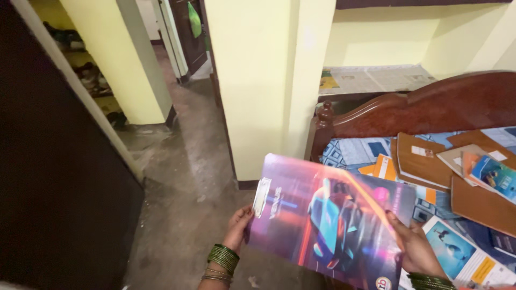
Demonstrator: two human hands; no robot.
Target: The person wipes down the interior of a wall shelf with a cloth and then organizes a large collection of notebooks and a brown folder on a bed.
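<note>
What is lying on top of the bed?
On the bed lie brown-covered notebooks, a blue booklet and a magazine with a diver picture. The big car-picture book, held by the left hand and right hand, hides part of it.

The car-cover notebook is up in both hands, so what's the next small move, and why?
Probably lower the notebook rightward toward the books on the bed. The left hand and right hand grip its opposite edges, and it hangs partly over the bare floor.
</note>
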